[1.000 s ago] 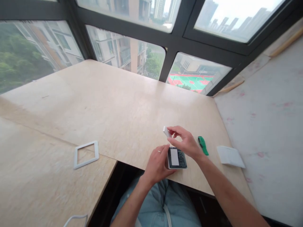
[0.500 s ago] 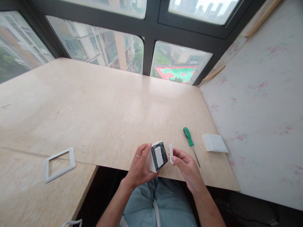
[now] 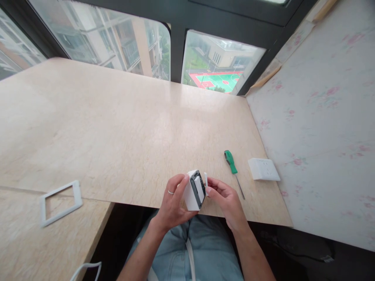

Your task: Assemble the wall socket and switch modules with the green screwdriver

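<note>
My left hand (image 3: 173,198) is closed around a white wall-switch box (image 3: 192,197), its fingers on the top and underside. The box's dark grey inner face is turned to the right, with one white rocker (image 3: 200,188) set in it and bare mechanism beside that. Between thumb and fingers of my right hand (image 3: 224,198) is a thin white switch rocker cover (image 3: 206,179), held edge-on close to the grey face. Whether it touches the face I cannot tell. A green-handled screwdriver (image 3: 231,162) lies on the sill beyond my right hand.
A white rectangular frame (image 3: 77,194) lies on the counter to the left. By the papered wall (image 3: 322,128) sits a white socket box (image 3: 264,169). A white cable (image 3: 88,265) shows at the lower left. Windows border the far side of the stone sill (image 3: 140,128).
My right hand has brought the rocker cover closer to the box. The box has turned, showing more of its white side. My view has shifted slightly downward.
</note>
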The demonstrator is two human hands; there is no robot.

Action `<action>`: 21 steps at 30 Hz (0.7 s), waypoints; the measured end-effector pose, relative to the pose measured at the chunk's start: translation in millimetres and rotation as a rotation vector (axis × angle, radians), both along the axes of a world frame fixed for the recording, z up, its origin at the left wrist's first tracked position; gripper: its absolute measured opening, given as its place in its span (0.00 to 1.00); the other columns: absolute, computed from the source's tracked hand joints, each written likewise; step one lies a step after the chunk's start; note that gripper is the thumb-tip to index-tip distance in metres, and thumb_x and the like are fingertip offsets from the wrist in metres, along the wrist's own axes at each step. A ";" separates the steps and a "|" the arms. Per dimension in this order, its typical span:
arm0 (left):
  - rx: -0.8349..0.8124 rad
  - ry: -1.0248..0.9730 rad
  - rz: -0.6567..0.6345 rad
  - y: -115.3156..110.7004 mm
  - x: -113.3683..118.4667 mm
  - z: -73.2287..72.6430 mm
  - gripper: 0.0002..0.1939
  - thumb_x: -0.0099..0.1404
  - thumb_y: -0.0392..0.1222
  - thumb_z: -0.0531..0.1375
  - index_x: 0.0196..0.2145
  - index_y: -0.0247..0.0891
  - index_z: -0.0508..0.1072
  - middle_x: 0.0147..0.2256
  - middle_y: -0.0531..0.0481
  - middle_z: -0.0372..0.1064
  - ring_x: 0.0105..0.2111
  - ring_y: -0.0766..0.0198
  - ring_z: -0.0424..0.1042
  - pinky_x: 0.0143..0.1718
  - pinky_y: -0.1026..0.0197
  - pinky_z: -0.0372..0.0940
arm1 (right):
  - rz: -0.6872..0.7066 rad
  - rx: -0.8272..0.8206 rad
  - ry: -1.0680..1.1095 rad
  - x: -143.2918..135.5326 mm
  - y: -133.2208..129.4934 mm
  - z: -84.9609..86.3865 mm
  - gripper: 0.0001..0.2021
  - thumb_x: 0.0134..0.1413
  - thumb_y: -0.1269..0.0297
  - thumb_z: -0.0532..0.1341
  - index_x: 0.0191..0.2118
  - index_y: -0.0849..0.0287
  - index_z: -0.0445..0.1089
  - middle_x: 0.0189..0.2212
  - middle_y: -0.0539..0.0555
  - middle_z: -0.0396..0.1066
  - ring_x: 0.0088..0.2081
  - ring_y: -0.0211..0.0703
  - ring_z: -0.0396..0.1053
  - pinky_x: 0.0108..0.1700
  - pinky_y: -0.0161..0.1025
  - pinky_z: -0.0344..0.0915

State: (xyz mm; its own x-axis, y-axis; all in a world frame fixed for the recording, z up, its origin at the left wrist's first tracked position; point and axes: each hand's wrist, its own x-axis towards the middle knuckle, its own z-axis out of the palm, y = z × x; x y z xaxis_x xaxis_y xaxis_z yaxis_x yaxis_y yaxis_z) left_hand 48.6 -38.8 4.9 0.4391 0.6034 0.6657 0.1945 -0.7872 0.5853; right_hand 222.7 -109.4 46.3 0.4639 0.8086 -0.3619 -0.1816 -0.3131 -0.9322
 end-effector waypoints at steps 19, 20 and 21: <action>-0.045 -0.050 -0.050 1.0 1.8 -2.4 0.47 0.62 0.48 0.67 0.71 0.41 0.47 0.57 0.33 0.62 0.55 0.45 0.66 0.54 0.44 0.67 | 0.178 0.055 -0.086 5.5 -0.4 3.5 0.15 0.50 0.54 0.71 0.44 0.50 0.81 0.47 0.55 0.78 0.50 0.53 0.74 0.53 0.49 0.71; -0.049 -0.053 -0.054 1.0 1.8 -2.7 0.47 0.62 0.48 0.67 0.71 0.41 0.47 0.57 0.34 0.62 0.56 0.45 0.66 0.54 0.44 0.67 | 0.176 0.044 -0.088 5.8 -0.4 2.8 0.16 0.50 0.54 0.71 0.45 0.50 0.81 0.46 0.55 0.78 0.50 0.52 0.74 0.53 0.50 0.70; -0.053 -0.056 -0.059 1.0 1.8 -2.9 0.47 0.62 0.48 0.67 0.70 0.40 0.47 0.57 0.34 0.61 0.56 0.45 0.66 0.54 0.44 0.66 | 0.174 0.032 -0.092 6.0 -0.6 1.9 0.17 0.49 0.54 0.72 0.45 0.50 0.81 0.46 0.56 0.78 0.49 0.52 0.74 0.53 0.50 0.70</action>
